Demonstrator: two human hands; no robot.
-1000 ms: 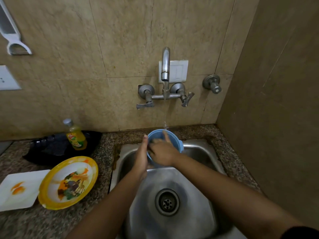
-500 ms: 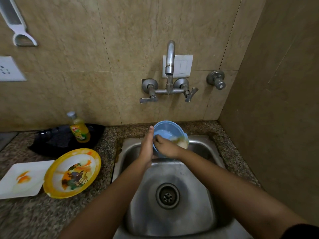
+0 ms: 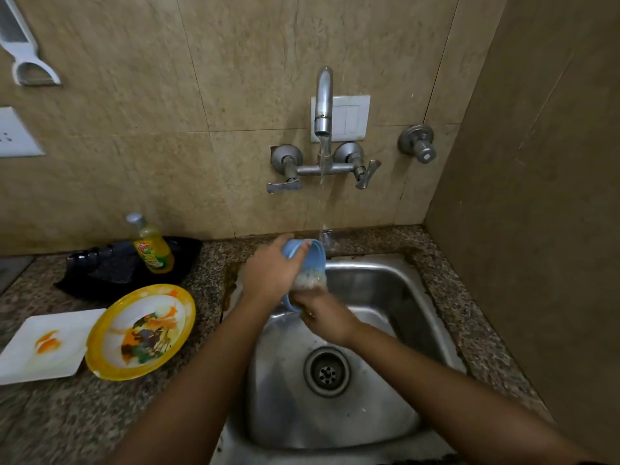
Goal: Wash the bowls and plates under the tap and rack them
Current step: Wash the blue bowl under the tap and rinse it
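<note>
A light blue bowl (image 3: 310, 260) is held tilted on its side over the back of the steel sink (image 3: 385, 290), under the running tap (image 3: 323, 105). My left hand (image 3: 271, 273) grips the bowl's outside from the left. My right hand (image 3: 323, 317) is at the bowl's lower rim, fingers curled against it; foamy white residue shows inside the bowl. On the counter to the left lie a dirty yellow-rimmed plate (image 3: 141, 330) and a square white plate (image 3: 43, 347) with orange stains.
A yellow dish-soap bottle (image 3: 151, 246) stands on a black tray (image 3: 124, 266) at the back left. The sink drain (image 3: 327, 370) lies below the hands. A wall valve (image 3: 417, 146) sits right of the tap, and a side wall closes the right.
The bowl has turned from facing me to lying on its side. My left hand moved onto its back, and my right hand dropped to its lower rim.
</note>
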